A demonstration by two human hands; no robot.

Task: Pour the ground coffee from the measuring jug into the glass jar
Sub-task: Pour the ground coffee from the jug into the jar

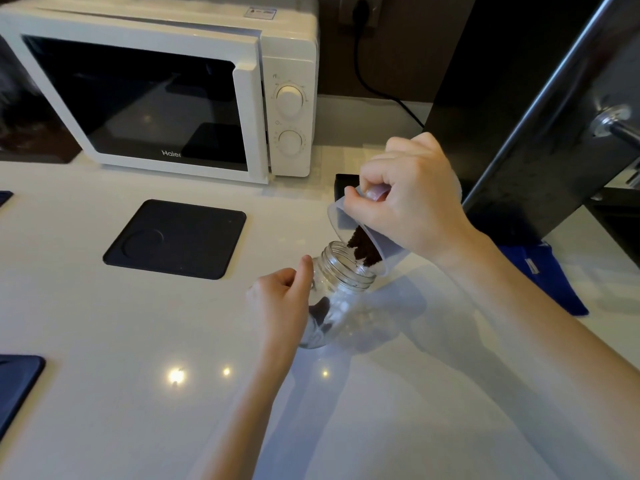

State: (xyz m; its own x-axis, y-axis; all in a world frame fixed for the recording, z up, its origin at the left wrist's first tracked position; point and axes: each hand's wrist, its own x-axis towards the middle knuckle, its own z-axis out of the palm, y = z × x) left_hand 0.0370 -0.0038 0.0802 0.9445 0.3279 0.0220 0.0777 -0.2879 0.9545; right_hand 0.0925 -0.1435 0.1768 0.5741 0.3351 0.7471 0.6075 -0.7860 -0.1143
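**Coffee on the lip, narrow mouth below**

Nearest me, the left hand (282,299) curls around the glass jar (341,289), steadying it on the white counter (138,393). Just above, the right hand (412,202) grips the tipped measuring jug (356,233); ground coffee (363,251) slides over its rim. A sudden clump could overshoot the mouth and scatter. The microwave (173,91) stands beyond.

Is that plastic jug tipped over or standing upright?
Tipped: the measuring jug leans mouth-down, ground coffee sliding toward the glass jar.
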